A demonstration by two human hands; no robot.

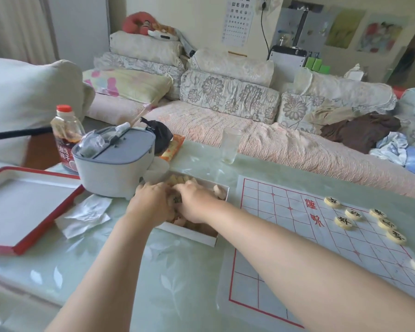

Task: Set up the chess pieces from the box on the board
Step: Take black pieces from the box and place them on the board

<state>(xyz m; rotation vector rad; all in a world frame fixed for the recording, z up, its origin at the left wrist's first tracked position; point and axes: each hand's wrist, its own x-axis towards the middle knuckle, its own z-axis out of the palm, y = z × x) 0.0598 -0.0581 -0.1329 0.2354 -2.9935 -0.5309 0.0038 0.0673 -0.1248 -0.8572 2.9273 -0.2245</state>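
the pale green glass-topped table [182, 271] carries everything, and the layout reads as a work line: supply in the middle, target on the person's right. the white paper chess board with its red grid and red characters [285, 236] lies flat along the right side, close enough that a piece lifted out needs only a short carry. the red-rimmed white box lid [22, 207] sits well apart on the left, likely parked there to stay out of the way, with the grey and white lidded appliance [115, 168] just behind the box. the shallow white cardboard box [189, 234] sits between lid and board, its low wall letting both hands dip in from above.

the left hand [151, 204] and the right hand [194, 203] are both down in the box, palms down and fingers curled among the cream round discs there, apparently sorting for the next ones. a disc with a dark character [177, 200] shows between them; whether either hand has actually closed on a piece i cannot tell, since the fingers are buried.

a handful of cream discs with black characters [352, 213] already rest on the board's far right, so the setup looks only begun.
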